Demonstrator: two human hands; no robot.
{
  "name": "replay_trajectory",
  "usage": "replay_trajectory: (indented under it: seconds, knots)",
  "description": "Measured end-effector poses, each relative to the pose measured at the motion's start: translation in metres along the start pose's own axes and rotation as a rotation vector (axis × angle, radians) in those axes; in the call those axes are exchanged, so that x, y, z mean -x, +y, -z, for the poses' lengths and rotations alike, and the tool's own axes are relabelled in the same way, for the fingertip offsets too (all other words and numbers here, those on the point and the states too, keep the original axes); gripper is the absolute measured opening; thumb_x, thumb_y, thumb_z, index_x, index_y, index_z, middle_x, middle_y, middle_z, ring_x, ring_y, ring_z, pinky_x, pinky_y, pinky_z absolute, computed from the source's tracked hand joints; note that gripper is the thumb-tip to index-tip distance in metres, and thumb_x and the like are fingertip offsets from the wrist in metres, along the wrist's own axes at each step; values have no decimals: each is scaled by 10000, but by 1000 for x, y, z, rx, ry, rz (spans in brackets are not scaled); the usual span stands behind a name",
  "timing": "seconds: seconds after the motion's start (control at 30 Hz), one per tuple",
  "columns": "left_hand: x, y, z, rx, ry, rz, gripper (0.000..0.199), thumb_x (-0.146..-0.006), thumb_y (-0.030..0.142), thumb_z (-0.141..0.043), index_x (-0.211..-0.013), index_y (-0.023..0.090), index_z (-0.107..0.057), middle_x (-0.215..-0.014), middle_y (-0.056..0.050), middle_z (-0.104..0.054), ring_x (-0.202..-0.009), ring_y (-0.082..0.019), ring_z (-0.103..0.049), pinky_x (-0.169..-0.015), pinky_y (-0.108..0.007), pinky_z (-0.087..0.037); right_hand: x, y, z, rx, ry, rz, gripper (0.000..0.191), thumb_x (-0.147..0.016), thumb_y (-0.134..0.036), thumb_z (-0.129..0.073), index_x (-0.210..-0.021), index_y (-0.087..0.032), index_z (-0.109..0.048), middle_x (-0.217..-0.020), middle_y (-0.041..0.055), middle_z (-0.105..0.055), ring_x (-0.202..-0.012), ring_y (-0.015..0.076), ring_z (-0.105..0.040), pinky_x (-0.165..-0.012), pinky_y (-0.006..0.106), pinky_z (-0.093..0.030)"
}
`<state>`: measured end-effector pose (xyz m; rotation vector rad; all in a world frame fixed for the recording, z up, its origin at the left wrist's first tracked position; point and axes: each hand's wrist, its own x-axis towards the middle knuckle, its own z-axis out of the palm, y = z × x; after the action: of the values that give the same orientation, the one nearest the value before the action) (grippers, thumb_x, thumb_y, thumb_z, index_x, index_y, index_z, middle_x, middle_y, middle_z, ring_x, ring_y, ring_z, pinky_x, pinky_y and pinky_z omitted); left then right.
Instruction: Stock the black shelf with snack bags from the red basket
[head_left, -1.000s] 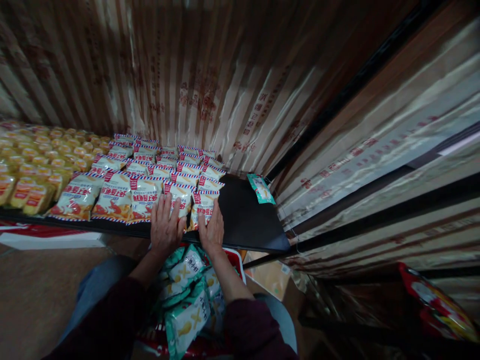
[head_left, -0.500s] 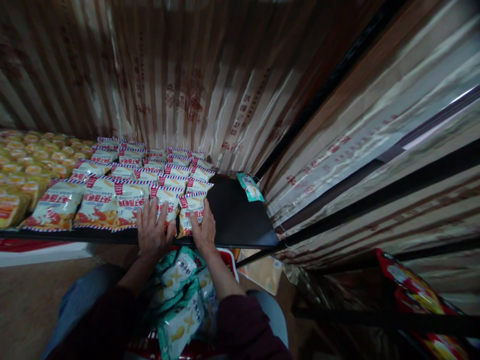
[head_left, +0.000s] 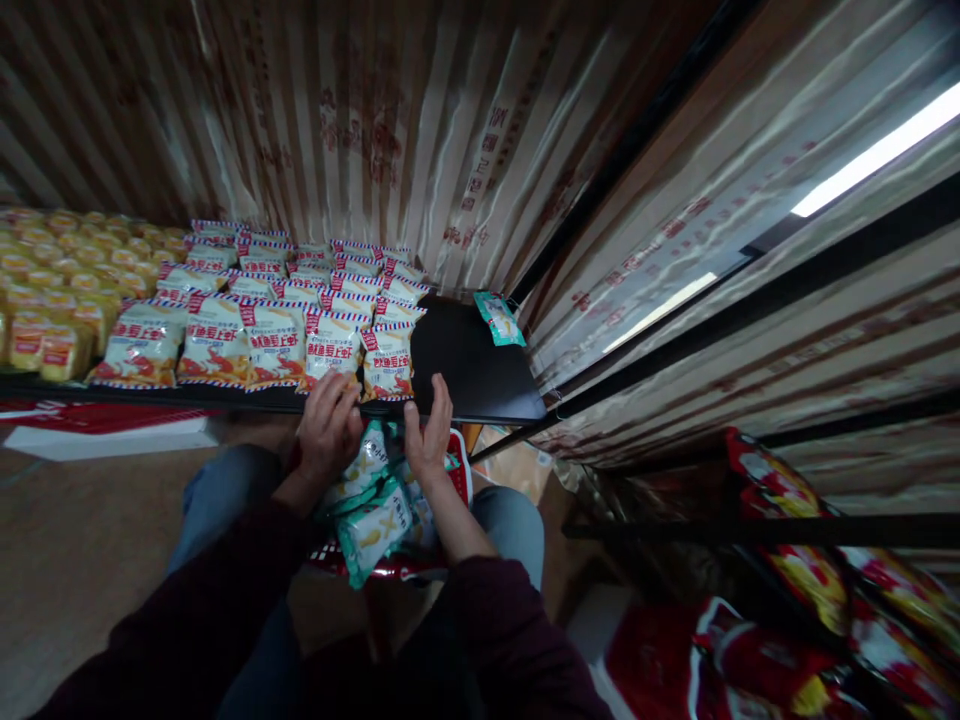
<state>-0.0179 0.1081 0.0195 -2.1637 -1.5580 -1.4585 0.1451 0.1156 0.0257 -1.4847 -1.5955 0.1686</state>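
Since half a sec ago, both hands have pulled back off the faces of the white packs point(head_left: 274, 343) toward the shelf's point(head_left: 469, 365) front edge; view has tipped too, so shelf sits higher in frame. L hand point(head_left: 328, 425), ctr, is half-open, fingers loosely bent at btm edge of a front-row white pack; can't tell if touching. R hand point(head_left: 429, 435), just right of it, is open, thumb & fingers apart, nr the end pack's lower R corner. White packs sit in rows, L of ctr. Below hands: basket point(head_left: 463, 468) w/ green packs point(head_left: 376, 528). Yellow packs point(head_left: 56, 345) at far L; stray green pack point(head_left: 500, 318) R of ctr. Curtain point(head_left: 420, 130) behind, upper frame. Red bags point(head_left: 814, 590) lower R.
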Motion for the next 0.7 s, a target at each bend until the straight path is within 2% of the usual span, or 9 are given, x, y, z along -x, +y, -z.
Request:
replay_trajectory:
  seconds: [0.07, 0.13, 0.23, 0.33, 0.47, 0.57, 0.63, 0.7]
  knots:
    - [14, 10, 5, 46, -84, -6, 313, -867, 221, -397, -1121, 173, -574, -1171, -113, -624, -1224, -219, -479, -1022, -439, -380, 19, 3, 8, -17, 9, -25, 506, -911, -350, -337, -1365, -126, -340, -1406, 166, -405, -1329, 216, -345, -1061, 453, -326]
    - [30, 16, 8, 60, -172, 44, 303, -865, 213, -379, -1067, 182, -603, -1112, -97, -646, -1148, -211, -529, -990, -419, -415, 38, 8, 14, -18, 19, -72, 478, -903, -327, -344, -1338, -132, -382, -1390, 162, -425, -1317, 217, -360, -1057, 459, -332]
    - [55, 17, 6, 9, -267, 170, 323, -858, 227, -360, -1018, 175, -636, -1103, -104, -643, -1102, -225, -545, -970, -411, -432, 67, 21, 18, 4, 4, -154, 446, -879, -296, -365, -1285, -133, -451, -1347, 151, -473, -1287, 218, -393, -1055, 456, -337]
    - [80, 14, 3, -51, -341, 228, 360, -835, 262, -393, -1097, 150, -612, -1166, -130, -619, -1171, -262, -509, -997, -445, -410, 90, 35, 18, 7, -88, -208, 409, -841, -252, -402, -1205, -121, -535, -1273, 149, -541, -1231, 227, -453, -1040, 438, -361]
    - [104, 21, 4, -89, -483, 110, 444, -831, 329, -446, -1194, 97, -555, -1270, -175, -563, -1319, -304, -369, -1027, -481, -374, 109, 42, 16, 21, -244, -230, 387, -790, -184, -455, -1142, -89, -586, -1192, 162, -603, -1150, 235, -529, -1016, 411, -393]
    - [114, 32, 11, -83, -523, 1, 406, -858, 311, -421, -1174, 112, -581, -1302, -166, -545, -1324, -279, -373, -1055, -447, -352, 117, 38, 15, 42, -253, -202, 382, -792, -158, -458, -1144, -93, -592, -1226, 162, -588, -1187, 235, -505, -1029, 408, -376]
    - [118, 35, 15, -110, -518, 12, 411, -863, 327, -420, -1176, 120, -587, -1316, -165, -535, -1316, -289, -383, -1050, -455, -355, 121, 34, 15, 52, -248, -203, 375, -796, -161, -468, -1142, -101, -597, -1227, 158, -587, -1189, 235, -501, -1023, 404, -378]
    - [123, 34, 18, -158, -538, 102, 446, -857, 370, -438, -1197, 118, -578, -1321, -177, -528, -1281, -314, -427, -1024, -475, -375, 125, 31, 16, 60, -259, -214, 359, -789, -175, -496, -1122, -102, -609, -1190, 157, -604, -1161, 239, -518, -1010, 401, -385]
